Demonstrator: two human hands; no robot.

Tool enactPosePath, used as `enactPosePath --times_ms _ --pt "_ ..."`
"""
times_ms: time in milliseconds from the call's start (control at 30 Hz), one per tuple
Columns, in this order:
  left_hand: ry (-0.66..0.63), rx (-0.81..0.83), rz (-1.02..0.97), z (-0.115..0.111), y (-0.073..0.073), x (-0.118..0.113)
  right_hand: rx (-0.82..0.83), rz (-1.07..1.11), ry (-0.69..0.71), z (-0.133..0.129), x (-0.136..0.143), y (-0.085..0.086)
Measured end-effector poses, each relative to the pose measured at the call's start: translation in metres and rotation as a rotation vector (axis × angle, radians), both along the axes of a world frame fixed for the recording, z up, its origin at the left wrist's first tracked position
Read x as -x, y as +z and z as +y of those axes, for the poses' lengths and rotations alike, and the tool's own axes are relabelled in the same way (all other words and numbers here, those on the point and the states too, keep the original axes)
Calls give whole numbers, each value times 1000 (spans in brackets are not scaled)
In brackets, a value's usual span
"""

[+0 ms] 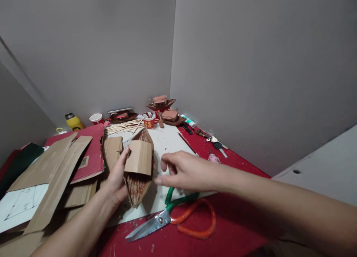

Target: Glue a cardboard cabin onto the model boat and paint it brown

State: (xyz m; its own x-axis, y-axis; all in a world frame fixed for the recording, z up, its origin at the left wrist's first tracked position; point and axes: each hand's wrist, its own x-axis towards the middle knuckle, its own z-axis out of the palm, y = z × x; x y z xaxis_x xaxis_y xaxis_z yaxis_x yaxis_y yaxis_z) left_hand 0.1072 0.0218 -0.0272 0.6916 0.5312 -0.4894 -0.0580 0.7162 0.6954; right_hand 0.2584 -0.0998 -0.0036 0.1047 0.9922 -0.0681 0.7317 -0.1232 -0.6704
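Cradling the cardboard boat [138, 164] over the white sheet [170, 138], left hand [118, 177] gripping its sides, right hand [181, 169] beside it, loosely curled, apparently empty, seemed to want light pressure, sparing the curved roof [141, 156].

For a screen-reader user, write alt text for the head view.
A left hand holds a cardboard-roofed model boat over a red table, the right hand beside it. Scissors lie in front, cardboard pieces at left, three more boats behind.
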Motion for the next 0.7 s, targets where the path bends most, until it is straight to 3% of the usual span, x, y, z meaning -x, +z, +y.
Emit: enactPosePath --times_ms 133,300,433,600,700 --pt "-201 23 -11 5 -2 6 -148 420 -58 -7 -21 11" --pt "-371 38 30 7 -10 8 3 647 -23 -6 -23 11" --pt "-368 17 146 7 -12 5 159 713 50 -2 -23 -1" --pt "-234 14 230 5 -16 -1 186 747 37 10 -33 -22" --pt "-224 -21 250 10 -21 -3 220 733 30 18 -40 -34"
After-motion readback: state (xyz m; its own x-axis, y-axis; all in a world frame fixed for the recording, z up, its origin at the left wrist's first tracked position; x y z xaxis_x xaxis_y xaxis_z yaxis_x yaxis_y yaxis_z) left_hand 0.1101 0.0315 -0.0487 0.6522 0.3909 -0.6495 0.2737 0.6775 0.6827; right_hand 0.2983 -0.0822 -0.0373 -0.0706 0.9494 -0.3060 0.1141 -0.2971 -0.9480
